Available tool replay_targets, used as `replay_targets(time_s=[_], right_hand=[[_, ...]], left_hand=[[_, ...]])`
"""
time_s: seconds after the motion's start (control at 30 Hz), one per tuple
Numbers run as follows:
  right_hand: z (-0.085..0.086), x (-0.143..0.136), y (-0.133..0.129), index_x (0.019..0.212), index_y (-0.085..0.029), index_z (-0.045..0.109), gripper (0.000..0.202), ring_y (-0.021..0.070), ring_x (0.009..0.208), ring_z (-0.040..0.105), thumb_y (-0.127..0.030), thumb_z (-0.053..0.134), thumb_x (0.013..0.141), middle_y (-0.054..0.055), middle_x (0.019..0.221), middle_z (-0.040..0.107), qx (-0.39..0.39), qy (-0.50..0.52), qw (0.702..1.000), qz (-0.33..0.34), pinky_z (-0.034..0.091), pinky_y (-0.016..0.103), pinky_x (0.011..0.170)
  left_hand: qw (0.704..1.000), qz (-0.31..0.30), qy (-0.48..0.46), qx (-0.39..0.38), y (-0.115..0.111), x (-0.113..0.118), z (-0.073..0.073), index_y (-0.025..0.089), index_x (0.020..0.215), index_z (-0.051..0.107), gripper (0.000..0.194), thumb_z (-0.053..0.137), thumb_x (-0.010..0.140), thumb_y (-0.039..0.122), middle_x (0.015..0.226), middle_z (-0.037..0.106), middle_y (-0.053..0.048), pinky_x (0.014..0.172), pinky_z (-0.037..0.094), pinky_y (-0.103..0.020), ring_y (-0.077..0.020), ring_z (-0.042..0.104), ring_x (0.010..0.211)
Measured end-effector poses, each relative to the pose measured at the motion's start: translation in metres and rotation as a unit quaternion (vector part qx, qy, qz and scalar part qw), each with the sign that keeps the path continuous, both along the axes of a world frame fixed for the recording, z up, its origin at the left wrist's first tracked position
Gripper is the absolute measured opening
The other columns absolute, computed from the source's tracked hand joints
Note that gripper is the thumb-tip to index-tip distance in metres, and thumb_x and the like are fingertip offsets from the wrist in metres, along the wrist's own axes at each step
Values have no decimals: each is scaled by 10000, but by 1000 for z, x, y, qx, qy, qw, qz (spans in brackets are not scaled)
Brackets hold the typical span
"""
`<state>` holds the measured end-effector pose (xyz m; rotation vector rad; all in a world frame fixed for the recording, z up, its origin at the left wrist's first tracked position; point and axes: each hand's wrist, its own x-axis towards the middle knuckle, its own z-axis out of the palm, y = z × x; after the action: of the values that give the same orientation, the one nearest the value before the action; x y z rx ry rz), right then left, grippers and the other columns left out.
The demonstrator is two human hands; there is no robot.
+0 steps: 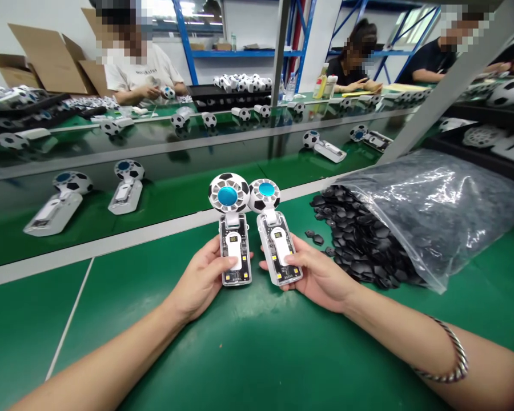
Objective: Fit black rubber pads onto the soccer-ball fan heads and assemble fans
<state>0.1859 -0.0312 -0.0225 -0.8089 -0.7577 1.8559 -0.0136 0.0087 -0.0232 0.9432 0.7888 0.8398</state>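
Note:
Two handheld fans with soccer-ball heads are held up side by side over the green table [244, 354]. My left hand [203, 274] is closed around the left handheld fan [235, 268], its thumb on the white front strip. The right handheld fan [278, 245] leans slightly, gripped by my right hand [319, 274], with that thumb also on the white strip. Both bodies are clear, showing dark circuit boards, a small display and yellow squares. Each black-and-white head has a blue round centre, and the two heads appear to touch.
Right of my hands, a clear plastic bag [445, 194] lies spilling black plastic pieces [360, 240]. Beyond the table edge, a green conveyor belt [175, 211] carries several more fans. A slanted metal post [445, 85] stands at right. Co-workers sit across, near black trays [201, 94].

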Motion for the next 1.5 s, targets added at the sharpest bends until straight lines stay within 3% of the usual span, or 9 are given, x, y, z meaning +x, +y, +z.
replay_targets(time_s=[0.37,0.8,1.17,1.5], right_hand=[[-4,0,0,1232,-284,410,463,207,938,607,-163,515,797,50,1032,588,14,16,1000,-3,484,186,472],[-1,-1,0,1107,-198,475,331,213,878,631,-179,498,777,84,979,617,-13,-4,1000,-6,488,189,418],[1,-1,-2,1050,-173,507,275,265,959,606,-184,493,776,106,1028,598,-28,-19,999,-16,461,182,390],[-1,-1,-2,1062,-179,518,277,266,957,605,-177,468,789,95,1026,595,-23,-13,1000,-10,471,192,404]], left_hand=[[1000,-17,8,13,-2,-3,-1,181,1154,492,427,621,747,191,1027,621,-85,773,486,-323,-217,590,913],[997,-32,31,57,0,-2,-4,200,1145,519,433,651,733,209,1080,611,-70,801,462,-295,-211,568,970],[999,-18,13,31,0,0,-2,199,1122,544,421,655,717,189,959,643,-51,744,469,-281,-196,593,872],[1000,-10,17,24,-1,1,1,194,1122,546,431,660,707,189,1022,631,-58,765,465,-292,-210,582,921]])
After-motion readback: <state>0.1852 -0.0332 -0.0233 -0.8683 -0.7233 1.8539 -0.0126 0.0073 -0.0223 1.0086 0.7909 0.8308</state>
